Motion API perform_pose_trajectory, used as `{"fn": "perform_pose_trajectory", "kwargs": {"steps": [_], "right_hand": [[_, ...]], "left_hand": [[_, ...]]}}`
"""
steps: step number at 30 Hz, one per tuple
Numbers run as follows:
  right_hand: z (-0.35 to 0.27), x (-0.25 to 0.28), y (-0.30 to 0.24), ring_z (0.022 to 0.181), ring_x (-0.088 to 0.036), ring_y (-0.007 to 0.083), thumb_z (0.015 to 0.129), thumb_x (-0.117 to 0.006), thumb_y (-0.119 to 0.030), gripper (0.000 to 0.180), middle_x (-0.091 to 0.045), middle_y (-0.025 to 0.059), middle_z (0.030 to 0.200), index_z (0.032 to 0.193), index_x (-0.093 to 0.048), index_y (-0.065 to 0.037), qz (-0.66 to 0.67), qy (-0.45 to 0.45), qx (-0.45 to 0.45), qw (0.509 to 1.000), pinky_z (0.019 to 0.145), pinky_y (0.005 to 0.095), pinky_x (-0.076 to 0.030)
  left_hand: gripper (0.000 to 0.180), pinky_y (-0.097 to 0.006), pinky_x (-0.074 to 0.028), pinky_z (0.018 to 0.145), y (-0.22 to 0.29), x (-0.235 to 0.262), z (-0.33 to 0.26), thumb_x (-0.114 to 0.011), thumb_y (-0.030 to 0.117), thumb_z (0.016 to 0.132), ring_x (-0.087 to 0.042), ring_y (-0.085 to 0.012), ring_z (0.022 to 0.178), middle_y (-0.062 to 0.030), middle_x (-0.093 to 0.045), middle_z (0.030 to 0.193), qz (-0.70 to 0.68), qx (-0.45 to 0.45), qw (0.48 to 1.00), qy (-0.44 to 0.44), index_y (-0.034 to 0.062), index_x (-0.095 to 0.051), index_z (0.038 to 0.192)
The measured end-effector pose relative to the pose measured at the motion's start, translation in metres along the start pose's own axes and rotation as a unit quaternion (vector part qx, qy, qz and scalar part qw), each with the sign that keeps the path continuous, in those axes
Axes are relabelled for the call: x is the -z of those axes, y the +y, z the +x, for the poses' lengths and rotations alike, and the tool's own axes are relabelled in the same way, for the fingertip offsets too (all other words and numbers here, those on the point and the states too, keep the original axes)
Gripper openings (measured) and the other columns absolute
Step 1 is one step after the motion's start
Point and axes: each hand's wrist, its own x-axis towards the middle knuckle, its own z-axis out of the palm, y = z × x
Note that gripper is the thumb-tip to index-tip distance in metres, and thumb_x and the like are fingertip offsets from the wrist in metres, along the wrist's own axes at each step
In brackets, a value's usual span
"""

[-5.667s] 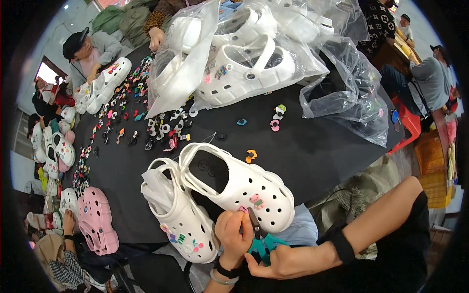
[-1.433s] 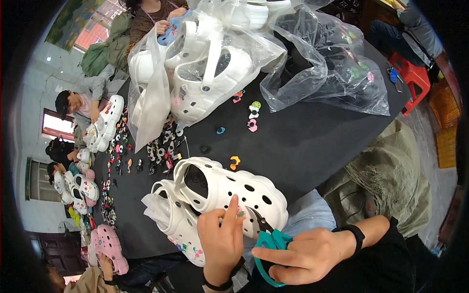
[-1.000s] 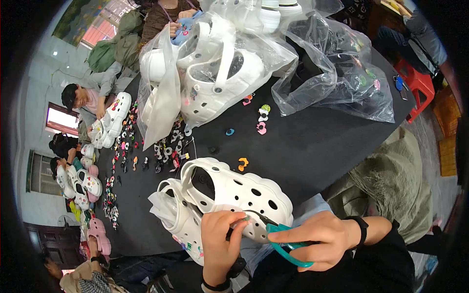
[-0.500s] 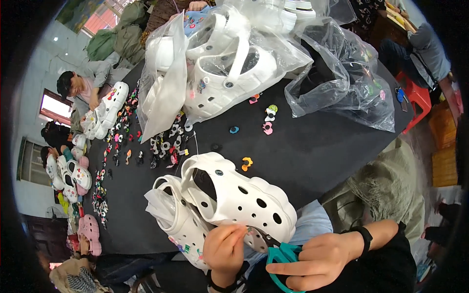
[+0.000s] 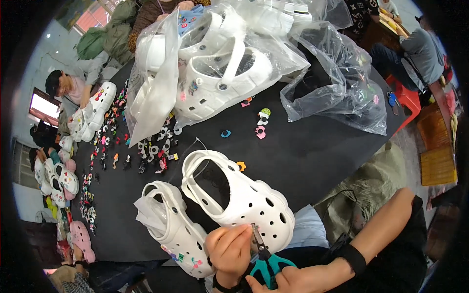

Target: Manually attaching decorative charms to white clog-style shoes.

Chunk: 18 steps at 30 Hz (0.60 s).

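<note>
At near edge of black-topped bench (image 5: pixel 303 151) | white perforated clog (image 5: pixel 244 201) beside charm-studded white clog (image 5: pixel 172 229) | left hand (image 5: pixel 229 251): grip pinched at former's upper, contents unclear | right hand (image 5: pixel 300 278): grasping teal-handled metal scissors (image 5: pixel 263 253)

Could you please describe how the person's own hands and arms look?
Both the left hand and the right hand are bare, without gloves. Each wrist wears black: a left wristband and a broad right wristband. The right forearm is uncovered up to a black sleeve near the elbow.
</note>
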Motion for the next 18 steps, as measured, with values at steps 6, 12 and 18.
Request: {"fn": "perform_pose_trajectory", "kwargs": {"steps": [6,12,18], "right_hand": [[-0.007,-0.023,-0.008,0.047,-0.035,0.0076,0.088,-0.045,-0.010,0.028,-0.053,0.0057,0.092,0.111,-0.059,0.000,-0.094,-0.076,0.058,0.991,0.045,0.0219,-0.029],[0.004,-0.029,-0.004,0.047,-0.037,0.0080,0.089,-0.044,-0.014,0.028,-0.053,0.0072,0.090,0.106,-0.061,0.000,-0.017,-0.107,0.042,0.993,0.044,0.0229,-0.030],[0.034,0.003,0.066,0.050,-0.057,0.0140,0.081,-0.060,-0.018,0.013,-0.058,0.0153,0.109,0.085,-0.059,-0.005,0.288,-0.063,-0.075,0.953,0.042,0.0257,-0.048]], "left_hand": [[0.015,-0.030,-0.048,0.072,-0.003,-0.008,0.002,-0.076,0.001,0.068,-0.059,-0.0216,0.078,-0.0026,-0.070,0.089,-0.058,0.039,0.997,-0.015,0.0045,-0.073,0.082],[0.017,-0.032,-0.048,0.072,-0.006,-0.007,0.002,-0.075,-0.001,0.069,-0.059,-0.0229,0.080,-0.0043,-0.070,0.091,-0.074,0.051,0.996,-0.021,0.0029,-0.072,0.085],[0.023,-0.034,-0.047,0.073,-0.006,0.002,0.001,-0.076,-0.002,0.064,-0.058,-0.0267,0.084,-0.0062,-0.068,0.092,-0.120,0.066,0.991,-0.015,0.0023,-0.071,0.086]]}}
